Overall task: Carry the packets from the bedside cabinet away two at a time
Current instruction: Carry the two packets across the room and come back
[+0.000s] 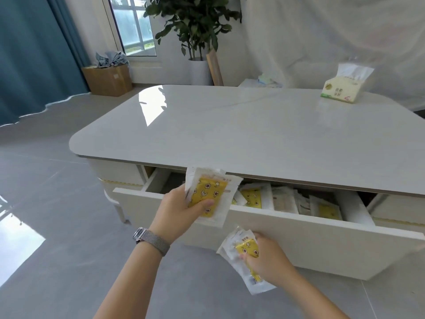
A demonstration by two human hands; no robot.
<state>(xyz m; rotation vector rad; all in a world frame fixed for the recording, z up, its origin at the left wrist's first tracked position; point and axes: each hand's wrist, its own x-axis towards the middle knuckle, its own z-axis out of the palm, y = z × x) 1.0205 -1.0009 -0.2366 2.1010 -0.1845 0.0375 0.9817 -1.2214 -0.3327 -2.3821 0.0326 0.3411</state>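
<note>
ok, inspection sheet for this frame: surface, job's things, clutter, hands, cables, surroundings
Surface: glossy white rounded tabletop; white drawer below pulled open.
Job's things: yellow-and-white star-print packet in left hand; matching yellow-and-white packet in right hand; more packets in drawer.
Clutter: yellow-green tissue pack on far right of the top.
Hands: fingers of each curl round a packet.
Cables: nothing seen.
Surroundings: teal curtain, cardboard box, potted plant.

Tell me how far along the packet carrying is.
Done: the drawer stands open. In hand: the left hand grips one packet, the right hand another packet, both outside the drawer. Left: more packets lie in the drawer, awaiting later trips.
</note>
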